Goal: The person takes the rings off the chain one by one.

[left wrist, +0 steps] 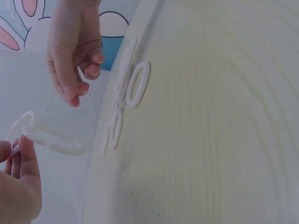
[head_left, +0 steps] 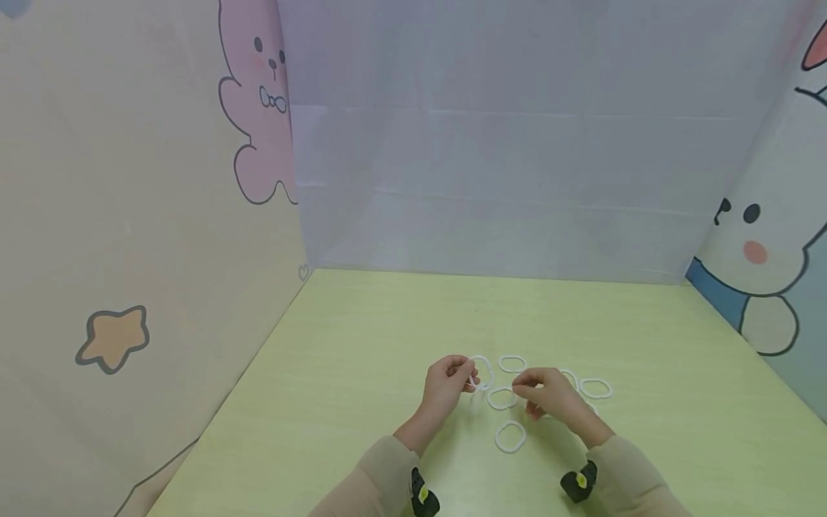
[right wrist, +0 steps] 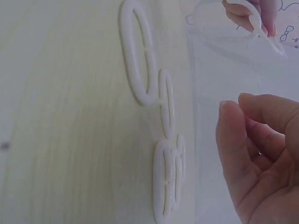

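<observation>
My left hand pinches a white plastic chain link above the table. In the left wrist view, a second link hangs hooked through the pinched one, sticking out past the fingertips. My right hand hovers over the loose links with nothing in it. Its thumb and forefinger stand slightly apart, and the other fingers bend loosely. Between the hands and toward the front, a single oval link lies flat on the table. Another link lies just left of the right fingertips.
More white links lie beyond and beside my right hand, including a far link and a right-hand link; some are partly covered by that hand. The pale yellow-green table meets a plain backdrop behind and cartoon-printed side panels.
</observation>
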`<state>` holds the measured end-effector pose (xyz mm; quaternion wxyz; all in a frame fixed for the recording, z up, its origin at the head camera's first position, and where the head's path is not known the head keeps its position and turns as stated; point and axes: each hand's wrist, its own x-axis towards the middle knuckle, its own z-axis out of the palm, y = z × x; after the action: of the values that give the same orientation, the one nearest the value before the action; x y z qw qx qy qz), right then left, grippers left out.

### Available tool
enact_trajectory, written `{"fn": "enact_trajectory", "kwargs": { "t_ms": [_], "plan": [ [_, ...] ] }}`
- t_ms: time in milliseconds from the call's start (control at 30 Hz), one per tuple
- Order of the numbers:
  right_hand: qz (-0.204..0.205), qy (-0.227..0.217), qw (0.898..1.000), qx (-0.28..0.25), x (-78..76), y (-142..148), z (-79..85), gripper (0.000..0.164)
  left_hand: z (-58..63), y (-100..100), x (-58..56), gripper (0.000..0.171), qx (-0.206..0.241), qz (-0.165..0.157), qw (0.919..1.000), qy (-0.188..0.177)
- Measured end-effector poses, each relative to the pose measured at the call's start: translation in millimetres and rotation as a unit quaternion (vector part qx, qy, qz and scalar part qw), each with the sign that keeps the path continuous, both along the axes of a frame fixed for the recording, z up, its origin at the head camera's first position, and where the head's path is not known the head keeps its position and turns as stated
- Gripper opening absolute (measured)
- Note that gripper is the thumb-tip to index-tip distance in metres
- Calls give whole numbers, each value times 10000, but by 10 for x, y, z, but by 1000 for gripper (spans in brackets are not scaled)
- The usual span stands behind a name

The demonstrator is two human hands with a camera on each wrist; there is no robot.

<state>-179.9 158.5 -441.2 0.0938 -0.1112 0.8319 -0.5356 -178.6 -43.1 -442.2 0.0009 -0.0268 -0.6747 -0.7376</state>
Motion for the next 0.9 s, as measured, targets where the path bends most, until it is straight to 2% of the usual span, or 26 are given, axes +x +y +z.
{"fn": "enact_trajectory", "kwargs": {
  "t_ms": [167,300,633,900],
  "plan": [
    [-113,-26,9999,-29,-7,-18,5,18,6,6,1,23,-1,3,10000,-15],
    [-147,62,9999,-2,-15,-36,13,20,8,14,-2,19,-15,11,10000,-11],
    [103,220,9993,-266,-27,-58,36,27,13,25,-2,15,-33,-65,10000,14],
    [316,7,9971,-697,-27,-75,58,34,16,34,-5,16,-69,-75,9999,102]
  ]
}}
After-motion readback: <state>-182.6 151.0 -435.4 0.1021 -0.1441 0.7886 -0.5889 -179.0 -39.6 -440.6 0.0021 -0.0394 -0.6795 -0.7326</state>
